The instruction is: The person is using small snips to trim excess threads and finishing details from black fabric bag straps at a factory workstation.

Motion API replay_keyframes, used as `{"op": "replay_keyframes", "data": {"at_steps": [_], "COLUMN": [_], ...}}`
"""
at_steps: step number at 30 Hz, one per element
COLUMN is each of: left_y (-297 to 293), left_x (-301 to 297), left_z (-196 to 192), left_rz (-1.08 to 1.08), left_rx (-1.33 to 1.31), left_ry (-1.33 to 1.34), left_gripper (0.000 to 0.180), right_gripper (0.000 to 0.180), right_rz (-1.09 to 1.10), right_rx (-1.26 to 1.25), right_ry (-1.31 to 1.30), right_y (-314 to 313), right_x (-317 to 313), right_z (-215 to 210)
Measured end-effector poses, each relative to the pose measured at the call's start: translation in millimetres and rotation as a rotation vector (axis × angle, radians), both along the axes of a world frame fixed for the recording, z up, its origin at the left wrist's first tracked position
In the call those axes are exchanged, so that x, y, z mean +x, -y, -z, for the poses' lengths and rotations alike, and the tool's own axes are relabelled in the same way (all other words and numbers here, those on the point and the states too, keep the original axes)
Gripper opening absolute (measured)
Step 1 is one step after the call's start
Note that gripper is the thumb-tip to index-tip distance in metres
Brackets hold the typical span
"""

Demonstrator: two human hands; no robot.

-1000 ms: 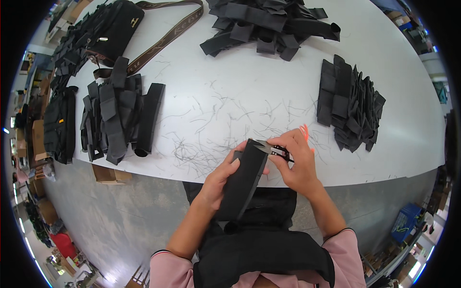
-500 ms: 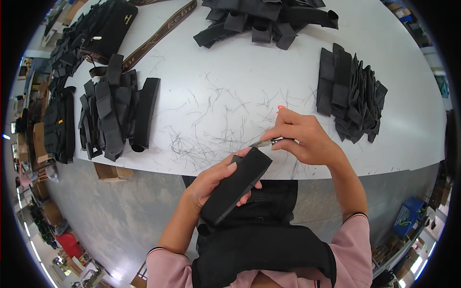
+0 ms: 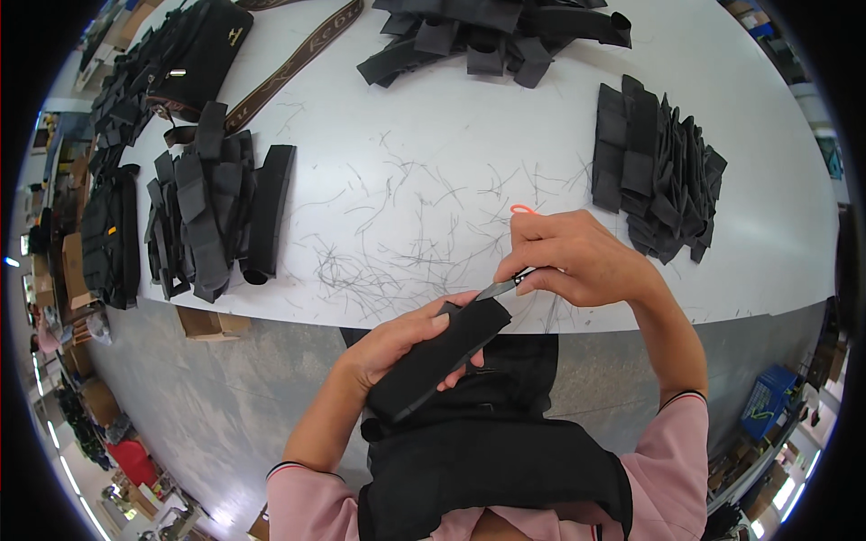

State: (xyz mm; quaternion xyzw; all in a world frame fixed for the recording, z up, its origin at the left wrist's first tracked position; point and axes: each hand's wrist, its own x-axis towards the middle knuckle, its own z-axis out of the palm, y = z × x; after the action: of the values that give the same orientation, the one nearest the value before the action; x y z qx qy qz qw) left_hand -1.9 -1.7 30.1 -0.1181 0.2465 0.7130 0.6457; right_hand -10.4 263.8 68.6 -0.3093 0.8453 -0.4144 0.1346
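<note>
My left hand (image 3: 388,347) grips a long black fabric piece (image 3: 439,355) held at an angle just below the white table's front edge (image 3: 271,311). My right hand (image 3: 577,257) is closed around a small pair of thread snips (image 3: 499,288) with an orange handle loop; the metal tip touches the upper end of the fabric piece. Many loose black thread clippings (image 3: 406,243) lie scattered on the tabletop just beyond my hands.
Black fabric pieces are stacked at the right (image 3: 663,171), at the left (image 3: 212,216) and at the back (image 3: 487,32). A black bag (image 3: 194,50) with a brown patterned strap (image 3: 289,63) lies at the back left. More black pieces (image 3: 108,234) hang off the left edge. Grey floor lies below.
My right hand drew back slightly toward the table edge and brought the snips' tip onto the fabric's upper end. My left hand shifted the piece a little lower and steadied it.
</note>
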Motion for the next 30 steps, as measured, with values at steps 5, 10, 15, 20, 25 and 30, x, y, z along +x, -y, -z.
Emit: {"op": "replay_keyframes", "data": {"at_steps": [5, 10, 15, 20, 25, 30], "left_y": [0, -3, -2, -9, -20, -25], "left_x": [-2, -3, -3, 3, 5, 10], "left_z": [-4, -7, -7, -8, -19, -15], "left_rz": [-0.011, 0.011, 0.006, -0.022, -0.024, -0.1], "left_rx": [0.05, 0.089, 0.065, -0.512, -0.901, -0.938], "left_ry": [-0.001, 0.032, -0.028, -1.357, -1.773, -1.847], "left_gripper": [0.066, 0.067, 0.066, 0.044, 0.042, 0.041], "right_gripper": [0.024, 0.025, 0.026, 0.025, 0.025, 0.022], "right_rz": [0.271, 0.345, 0.374, 0.662, 0.788, 0.857], "right_rx": [-0.272, -0.255, -0.365, -0.31, -0.211, -0.167], "right_ry": [0.217, 0.085, 0.075, 0.031, -0.051, -0.136], "right_y": [2, 6, 9, 24, 47, 57], "right_x": [20, 29, 34, 47, 64, 61], "right_z": [11, 19, 19, 17, 27, 39]}}
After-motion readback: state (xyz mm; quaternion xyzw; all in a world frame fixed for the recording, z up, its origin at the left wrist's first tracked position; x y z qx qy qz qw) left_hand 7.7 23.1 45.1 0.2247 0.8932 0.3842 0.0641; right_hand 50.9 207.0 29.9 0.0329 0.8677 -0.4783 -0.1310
